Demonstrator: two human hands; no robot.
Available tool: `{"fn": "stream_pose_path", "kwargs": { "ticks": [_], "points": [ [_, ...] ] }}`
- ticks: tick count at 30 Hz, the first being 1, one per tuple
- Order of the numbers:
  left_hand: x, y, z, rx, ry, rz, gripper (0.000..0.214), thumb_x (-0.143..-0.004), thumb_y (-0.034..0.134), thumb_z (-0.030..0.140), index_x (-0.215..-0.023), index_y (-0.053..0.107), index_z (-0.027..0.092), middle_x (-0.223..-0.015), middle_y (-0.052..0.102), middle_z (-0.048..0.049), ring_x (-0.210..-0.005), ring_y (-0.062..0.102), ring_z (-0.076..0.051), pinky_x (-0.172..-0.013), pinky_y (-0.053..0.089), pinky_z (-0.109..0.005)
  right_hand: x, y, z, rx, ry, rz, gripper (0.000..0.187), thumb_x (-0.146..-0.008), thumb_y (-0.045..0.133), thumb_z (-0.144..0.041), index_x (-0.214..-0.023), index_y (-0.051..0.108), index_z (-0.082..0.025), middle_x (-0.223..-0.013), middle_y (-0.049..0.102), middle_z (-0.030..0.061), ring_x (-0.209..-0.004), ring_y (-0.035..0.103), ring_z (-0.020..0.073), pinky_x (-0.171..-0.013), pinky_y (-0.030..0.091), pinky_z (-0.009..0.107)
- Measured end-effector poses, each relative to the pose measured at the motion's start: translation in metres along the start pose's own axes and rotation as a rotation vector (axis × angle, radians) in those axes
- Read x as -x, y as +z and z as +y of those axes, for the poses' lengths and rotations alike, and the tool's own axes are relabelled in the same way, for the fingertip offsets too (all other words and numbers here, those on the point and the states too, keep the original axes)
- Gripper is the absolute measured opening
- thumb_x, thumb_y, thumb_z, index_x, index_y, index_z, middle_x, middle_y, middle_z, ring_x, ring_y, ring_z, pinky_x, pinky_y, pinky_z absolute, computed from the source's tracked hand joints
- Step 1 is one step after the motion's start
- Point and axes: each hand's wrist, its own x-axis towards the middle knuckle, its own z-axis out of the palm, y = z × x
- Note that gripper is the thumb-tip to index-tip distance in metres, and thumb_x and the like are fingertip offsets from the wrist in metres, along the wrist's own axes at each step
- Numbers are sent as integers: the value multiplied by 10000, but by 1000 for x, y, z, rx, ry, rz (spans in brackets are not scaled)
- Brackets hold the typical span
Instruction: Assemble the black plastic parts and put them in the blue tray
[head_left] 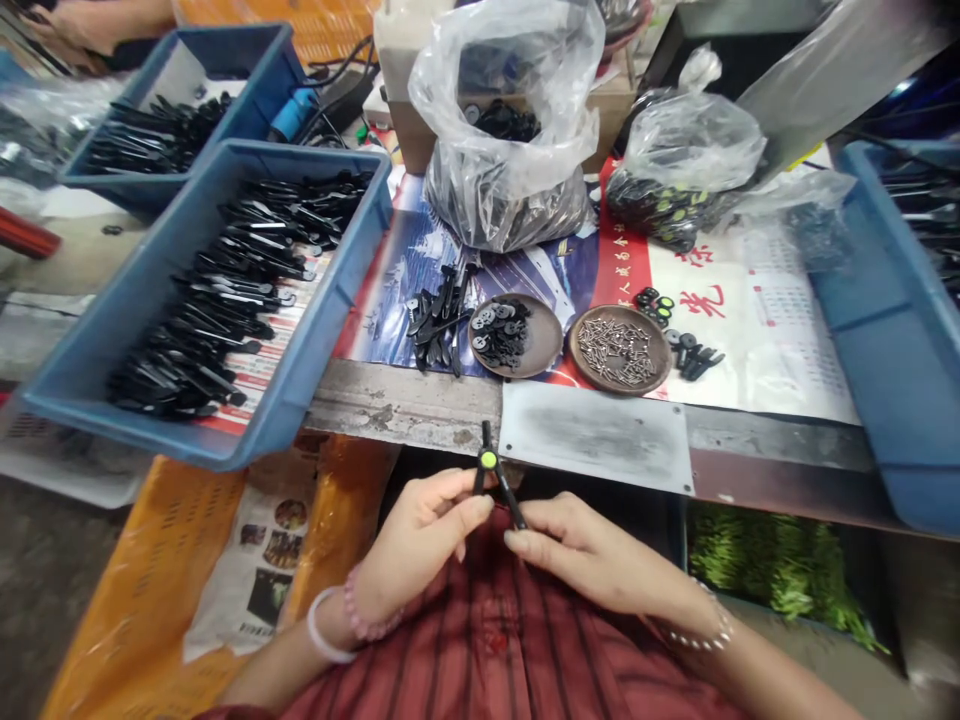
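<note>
In front of my body I hold a small black drawing compass [487, 462], its two legs spread and a bright green disc at the hinge. My left hand [439, 515] pinches one leg between thumb and fingers. The other leg's lower end is in the closed fingers of my right hand [574, 545]. Just beyond, on the bench edge, lies a worn white plate [596, 435]. Behind it are a round dish of small metal pins or screws [619, 350] and a dish of black and grey discs [502, 335]. A pile of black legs [439, 320] lies left of the dishes.
Blue trays [292, 420] of black parts stand at left, another blue tray [892, 350] at right. Plastic bags [510, 190] of parts sit at the back. Green pieces [780, 565] fill a container below the bench. Another person's hand [82, 25] shows at upper left.
</note>
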Motion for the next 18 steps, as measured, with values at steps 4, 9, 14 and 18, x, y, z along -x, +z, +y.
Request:
{"fn": "stream_pose_path", "kwargs": {
  "ticks": [4,9,14,18],
  "points": [
    [-5,13,-6,63,56,103,306,-924,619,358,-1137,747,181,-730,601,5,-490,428,-55,-434,379,-158,-8,14,-4,-10,-47,125,392,-1059,414,-426,-786,516,-164,-724,470,-31,-652,424,103,-626,342,226],
    [-11,18,-15,120,67,153,284,-924,632,349,-1126,753,190,-724,606,10,-526,469,-64,-464,392,-156,-19,37,5,-181,-62,234,429,-1035,458,-467,-741,515,-160,-682,461,-27,-620,392,100,-586,325,224],
    [-13,12,-14,120,67,68,282,-932,619,339,-1116,755,172,-662,557,27,-518,394,-64,-477,346,-171,-27,40,16,-252,-87,234,520,-995,504,-530,-629,393,-178,-598,332,-51,-557,278,81,-510,231,233],
    [-8,-1,-5,85,72,-13,253,-924,621,320,-1046,768,155,-690,564,12,-596,426,-95,-570,380,-204,-18,24,12,-179,-104,130,487,-1012,490,-492,-652,402,-176,-614,303,-55,-555,254,77,-503,214,236]
  ]
}}
